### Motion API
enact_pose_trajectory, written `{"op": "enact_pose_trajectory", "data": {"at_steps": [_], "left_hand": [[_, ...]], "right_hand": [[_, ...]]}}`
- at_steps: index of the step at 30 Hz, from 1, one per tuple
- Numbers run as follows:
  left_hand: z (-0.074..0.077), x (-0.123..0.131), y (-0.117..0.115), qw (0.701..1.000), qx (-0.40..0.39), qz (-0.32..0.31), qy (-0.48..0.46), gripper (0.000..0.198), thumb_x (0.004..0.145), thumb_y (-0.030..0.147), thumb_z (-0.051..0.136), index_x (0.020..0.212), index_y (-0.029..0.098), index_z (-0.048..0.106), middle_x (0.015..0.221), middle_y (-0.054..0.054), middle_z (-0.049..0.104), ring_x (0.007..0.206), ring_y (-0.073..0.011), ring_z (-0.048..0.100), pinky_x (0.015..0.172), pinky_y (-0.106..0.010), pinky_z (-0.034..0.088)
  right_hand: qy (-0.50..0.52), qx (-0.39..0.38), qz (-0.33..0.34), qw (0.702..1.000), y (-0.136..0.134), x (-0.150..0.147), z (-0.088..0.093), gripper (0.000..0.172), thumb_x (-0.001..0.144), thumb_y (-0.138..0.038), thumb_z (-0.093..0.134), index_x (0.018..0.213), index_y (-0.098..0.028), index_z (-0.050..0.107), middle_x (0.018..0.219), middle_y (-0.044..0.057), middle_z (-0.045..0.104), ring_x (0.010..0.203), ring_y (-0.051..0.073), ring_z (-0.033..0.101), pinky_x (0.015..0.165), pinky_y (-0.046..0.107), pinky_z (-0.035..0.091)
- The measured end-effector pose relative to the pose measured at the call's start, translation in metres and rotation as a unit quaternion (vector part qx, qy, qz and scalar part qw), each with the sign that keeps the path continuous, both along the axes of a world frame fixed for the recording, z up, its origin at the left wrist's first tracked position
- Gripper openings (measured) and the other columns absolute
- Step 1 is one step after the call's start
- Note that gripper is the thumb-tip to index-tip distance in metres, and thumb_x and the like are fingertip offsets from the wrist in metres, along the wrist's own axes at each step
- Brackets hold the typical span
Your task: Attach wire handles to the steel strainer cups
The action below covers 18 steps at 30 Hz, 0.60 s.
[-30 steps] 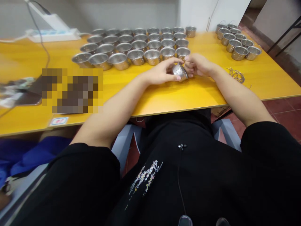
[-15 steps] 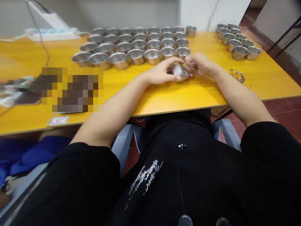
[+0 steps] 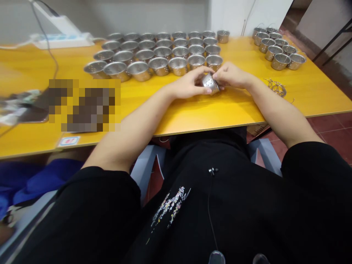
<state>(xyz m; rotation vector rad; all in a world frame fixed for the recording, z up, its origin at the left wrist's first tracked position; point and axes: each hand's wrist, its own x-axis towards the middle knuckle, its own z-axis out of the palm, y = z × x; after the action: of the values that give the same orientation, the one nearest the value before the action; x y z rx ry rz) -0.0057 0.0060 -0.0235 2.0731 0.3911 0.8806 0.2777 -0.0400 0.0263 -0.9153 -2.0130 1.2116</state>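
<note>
Both my hands meet over the yellow table (image 3: 192, 113) on one small perforated steel cup (image 3: 209, 83), tilted on its side. My left hand (image 3: 189, 85) grips it from the left with thumb and fingers curled round it. My right hand (image 3: 231, 76) pinches its rim from the right; whatever small part lies under those fingertips is hidden. Just behind the hands stand rows of several identical steel cups (image 3: 159, 55), upright.
A second cluster of steel cups (image 3: 279, 49) stands at the far right, with a heap of wire loops (image 3: 276, 88) near it. A white power strip (image 3: 62, 38) and cable lie at the back left. A blurred patch (image 3: 84, 104) covers items at the left.
My right hand's fingers have closed in lower on the cup's rim, and the cup has shifted slightly between the hands. Everything else is still.
</note>
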Motion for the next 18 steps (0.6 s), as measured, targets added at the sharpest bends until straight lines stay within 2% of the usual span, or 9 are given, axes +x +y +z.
{"op": "enact_pose_trajectory", "data": {"at_steps": [4, 10, 14, 18], "left_hand": [[-0.0012, -0.0022, 0.0050, 0.999, -0.021, -0.020, 0.025, 0.115, 0.076, 0.089, 0.123, 0.162, 0.025, 0.081, 0.131, -0.013, 0.086, 0.124, -0.0414, 0.089, 0.119, -0.053, 0.071], [0.0006, -0.0017, 0.0039, 0.999, -0.018, -0.013, 0.030, 0.119, 0.074, 0.097, 0.120, 0.162, 0.026, 0.081, 0.133, -0.013, 0.084, 0.124, -0.0411, 0.088, 0.119, -0.054, 0.070], [-0.0006, -0.0024, 0.0044, 0.999, -0.010, -0.016, 0.031, 0.119, 0.078, 0.094, 0.119, 0.166, 0.023, 0.080, 0.141, -0.017, 0.085, 0.128, -0.0420, 0.088, 0.118, -0.052, 0.071], [-0.0020, -0.0021, 0.0060, 0.999, -0.017, -0.017, 0.029, 0.118, 0.077, 0.090, 0.121, 0.166, 0.024, 0.080, 0.144, -0.018, 0.085, 0.133, -0.0449, 0.088, 0.121, -0.056, 0.071]], "right_hand": [[-0.014, 0.005, -0.005, 1.000, -0.0089, -0.0047, 0.0081, 0.066, 0.108, -0.046, 0.105, 0.068, -0.026, 0.056, 0.059, 0.000, 0.058, 0.059, 0.019, 0.054, 0.054, 0.030, 0.050], [-0.012, 0.007, 0.009, 1.000, -0.0067, -0.0027, 0.0056, 0.065, 0.106, -0.048, 0.101, 0.063, -0.026, 0.057, 0.061, 0.001, 0.060, 0.059, 0.019, 0.054, 0.055, 0.029, 0.050], [-0.014, 0.008, -0.001, 1.000, -0.0095, -0.0038, 0.0073, 0.066, 0.106, -0.049, 0.104, 0.065, -0.026, 0.058, 0.060, 0.000, 0.059, 0.059, 0.020, 0.055, 0.054, 0.030, 0.051], [-0.008, 0.003, 0.002, 1.000, -0.0110, -0.0055, 0.0090, 0.062, 0.110, -0.046, 0.103, 0.070, -0.025, 0.060, 0.059, -0.001, 0.057, 0.056, 0.018, 0.053, 0.052, 0.029, 0.050]]}}
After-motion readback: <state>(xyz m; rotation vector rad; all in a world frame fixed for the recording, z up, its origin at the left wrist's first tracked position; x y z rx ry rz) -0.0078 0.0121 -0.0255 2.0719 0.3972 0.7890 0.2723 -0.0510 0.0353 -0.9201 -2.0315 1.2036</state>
